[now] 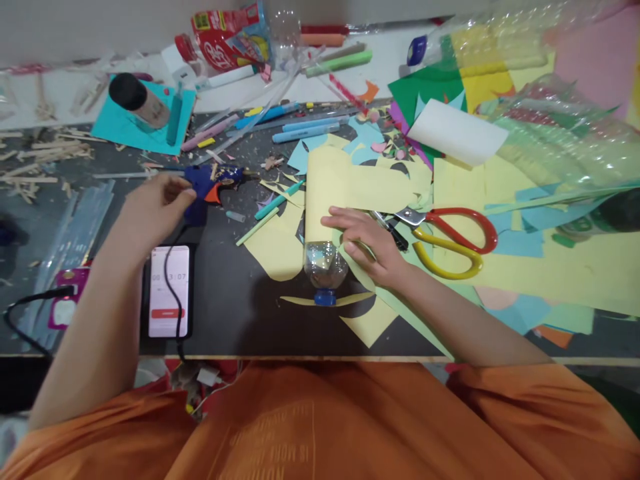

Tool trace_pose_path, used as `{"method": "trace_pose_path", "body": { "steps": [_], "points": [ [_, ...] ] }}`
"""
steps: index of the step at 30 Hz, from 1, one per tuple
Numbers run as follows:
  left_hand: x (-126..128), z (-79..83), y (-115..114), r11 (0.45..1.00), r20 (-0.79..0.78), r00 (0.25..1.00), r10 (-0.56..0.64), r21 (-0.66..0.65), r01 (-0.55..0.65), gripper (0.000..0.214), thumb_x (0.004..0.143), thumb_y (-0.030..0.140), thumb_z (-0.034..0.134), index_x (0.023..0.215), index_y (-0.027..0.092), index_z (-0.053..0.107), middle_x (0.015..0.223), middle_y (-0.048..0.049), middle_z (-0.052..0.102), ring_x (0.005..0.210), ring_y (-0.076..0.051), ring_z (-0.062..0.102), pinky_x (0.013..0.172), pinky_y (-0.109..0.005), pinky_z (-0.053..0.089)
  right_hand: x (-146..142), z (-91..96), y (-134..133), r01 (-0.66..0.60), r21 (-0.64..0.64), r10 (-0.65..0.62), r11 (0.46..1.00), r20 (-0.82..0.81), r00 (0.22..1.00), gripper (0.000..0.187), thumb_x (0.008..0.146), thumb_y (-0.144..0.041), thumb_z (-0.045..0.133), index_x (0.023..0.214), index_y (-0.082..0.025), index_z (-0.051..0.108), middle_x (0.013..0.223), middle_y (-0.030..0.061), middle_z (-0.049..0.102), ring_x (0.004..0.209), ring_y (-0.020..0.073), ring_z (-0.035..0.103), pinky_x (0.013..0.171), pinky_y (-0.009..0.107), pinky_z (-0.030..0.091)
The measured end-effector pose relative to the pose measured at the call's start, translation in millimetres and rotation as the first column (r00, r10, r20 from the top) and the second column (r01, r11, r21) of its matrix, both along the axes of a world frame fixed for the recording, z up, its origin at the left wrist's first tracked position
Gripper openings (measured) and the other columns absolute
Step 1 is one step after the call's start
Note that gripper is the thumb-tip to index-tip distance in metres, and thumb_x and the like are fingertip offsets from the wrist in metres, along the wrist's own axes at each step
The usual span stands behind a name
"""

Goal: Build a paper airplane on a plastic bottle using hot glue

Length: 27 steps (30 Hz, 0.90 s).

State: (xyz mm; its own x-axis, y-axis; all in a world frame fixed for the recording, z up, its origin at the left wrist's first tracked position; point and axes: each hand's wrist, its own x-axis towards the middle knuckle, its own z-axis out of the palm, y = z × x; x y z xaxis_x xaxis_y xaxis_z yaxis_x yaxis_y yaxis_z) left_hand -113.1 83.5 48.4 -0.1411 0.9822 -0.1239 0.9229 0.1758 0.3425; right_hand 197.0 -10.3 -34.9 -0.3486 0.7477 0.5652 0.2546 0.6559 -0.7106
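My left hand [153,203] closes around the handle of a blue glue gun [213,183] lying on the dark table. My right hand [370,243] rests with fingers stretched flat on a clear plastic bottle [325,263] wrapped in yellow paper [333,187]. The bottle lies with its blue cap [325,297] pointing toward me. Red and yellow scissors [447,240] lie just right of my right hand.
A phone [170,290] showing a timer lies near the table's front edge, a black cord over it. Coloured paper sheets and scraps [500,193] cover the right side. Markers [310,127], a black-capped jar [137,100], wooden sticks [35,160] and empty plastic bottles [550,127] crowd the back.
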Motion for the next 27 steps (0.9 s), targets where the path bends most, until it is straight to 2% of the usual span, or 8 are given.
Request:
{"method": "trace_pose_path", "body": {
  "steps": [2,4,6,8,12,17,22,27],
  "points": [
    [10,6.7,-10,0.986,-0.052,0.989,-0.140,0.088,0.144,0.017,0.082,0.027,0.053,0.092,0.020,0.063,0.095,-0.0026,0.068,0.082,-0.016,0.058,0.087,-0.034,0.048,0,0.9,0,0.000,0.012,0.000,1.000,0.004,1.000,0.010,0.095,-0.022,0.044,0.092,-0.026,0.052,0.124,0.0055,0.069,0.129,0.0215,0.056,0.102,0.049,0.050],
    [29,8.6,-24,0.937,-0.004,0.951,-0.309,0.169,0.305,0.022,0.084,0.029,0.050,0.097,0.020,0.065,0.098,-0.0044,0.069,0.089,-0.019,0.060,0.088,-0.036,0.048,0,1.8,-1,-0.003,0.018,0.003,1.000,0.002,1.000,0.010,0.095,-0.022,0.044,0.092,-0.026,0.052,0.124,0.0060,0.069,0.130,0.0213,0.055,0.103,0.048,0.050],
    [55,3.7,-39,0.879,0.134,0.873,-0.468,0.168,0.446,0.025,0.088,0.032,0.047,0.099,0.022,0.066,0.100,-0.0060,0.069,0.094,-0.021,0.063,0.089,-0.036,0.049,0,2.5,-1,-0.006,0.008,0.006,1.000,-0.007,1.000,0.010,0.096,-0.022,0.044,0.091,-0.025,0.053,0.124,0.0057,0.069,0.130,0.0215,0.055,0.104,0.049,0.049],
    [81,-6.2,-52,0.851,0.274,0.806,-0.525,0.188,0.491,0.026,0.090,0.031,0.047,0.107,0.024,0.065,0.111,-0.0063,0.068,0.097,-0.021,0.064,0.086,-0.034,0.052,1,3.1,-2,-0.013,-0.018,0.013,1.000,-0.025,1.000,0.011,0.096,-0.023,0.045,0.091,-0.025,0.054,0.124,0.0052,0.069,0.130,0.0218,0.055,0.105,0.050,0.048],
    [111,-26.9,-64,0.888,0.447,0.767,-0.460,0.242,0.392,0.023,0.089,0.027,0.051,0.108,0.028,0.064,0.114,-0.0041,0.065,0.084,-0.016,0.066,0.068,-0.027,0.056,2,5.8,-2,-0.060,-0.094,0.050,0.994,-0.109,0.993,0.011,0.095,-0.021,0.047,0.090,-0.023,0.056,0.126,0.0066,0.068,0.132,0.0216,0.053,0.109,0.049,0.044],
    [113,-42.1,-66,0.894,0.475,0.761,-0.442,0.306,0.328,0.022,0.087,0.025,0.056,0.106,0.028,0.067,0.104,-0.0032,0.064,0.078,-0.012,0.064,0.064,-0.023,0.056,2,13.4,-2,-0.126,-0.221,0.074,0.967,-0.228,0.971,0.011,0.096,-0.023,0.048,0.090,-0.024,0.057,0.127,0.0045,0.068,0.133,0.0201,0.052,0.113,0.050,0.040],
    [110,-54.7,-69,0.818,0.421,0.720,-0.552,0.441,0.369,0.028,0.089,0.034,0.058,0.114,0.024,0.068,0.096,-0.0028,0.061,0.074,-0.010,0.059,0.061,-0.021,0.055,0,19.8,-4,-0.142,-0.348,0.031,0.927,-0.305,0.952,0.015,0.096,-0.030,0.049,0.085,-0.024,0.059,0.123,0.0036,0.070,0.132,0.0219,0.053,0.115,0.053,0.037],
    [111,-61.3,-69,0.727,0.254,0.738,-0.625,0.532,0.433,0.027,0.093,0.034,0.053,0.112,0.023,0.070,0.090,-0.0023,0.058,0.075,-0.010,0.055,0.068,-0.024,0.053,-2,21.3,-6,-0.159,-0.360,0.034,0.919,-0.331,0.943,0.014,0.095,-0.027,0.051,0.085,-0.026,0.060,0.124,0.0010,0.070,0.133,0.0201,0.053,0.116,0.051,0.036]
  ]
}}
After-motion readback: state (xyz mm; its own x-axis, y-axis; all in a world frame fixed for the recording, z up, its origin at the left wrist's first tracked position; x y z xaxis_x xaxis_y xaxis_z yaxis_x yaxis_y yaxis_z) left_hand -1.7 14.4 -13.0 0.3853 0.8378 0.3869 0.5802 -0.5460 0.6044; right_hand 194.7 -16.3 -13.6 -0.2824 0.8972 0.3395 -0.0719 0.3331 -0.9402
